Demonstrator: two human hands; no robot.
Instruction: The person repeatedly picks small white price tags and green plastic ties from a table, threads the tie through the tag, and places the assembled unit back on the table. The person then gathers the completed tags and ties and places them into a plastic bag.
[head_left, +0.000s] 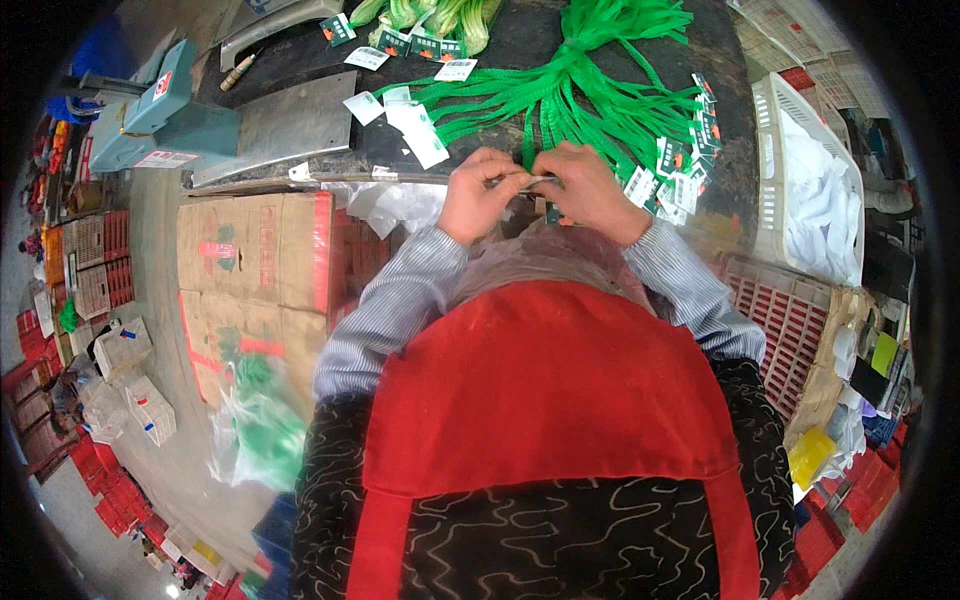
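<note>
My left hand (484, 193) and my right hand (589, 189) meet at the front edge of the dark table (495, 135). Between their pinched fingertips is a small pale tag or label (541, 180), partly hidden by the fingers; a green mesh strip runs up from it. Beyond the hands lies a large bundle of green mesh net sleeves (574, 67), tied near its top and fanned out. Dark printed tags (670, 156) hang at its right ends, and white labels (420, 135) lie at its left ends. Leafy vegetable stalks (450, 19) with tags lie at the back.
A teal bench machine (161, 124) and a metal plate (281, 124) are at the left. A small tool with a wooden handle (238, 73) lies behind. Cardboard boxes (251, 255) stand below left. At the right are a white crate (769, 165) holding white material and a red-and-white crate (787, 322).
</note>
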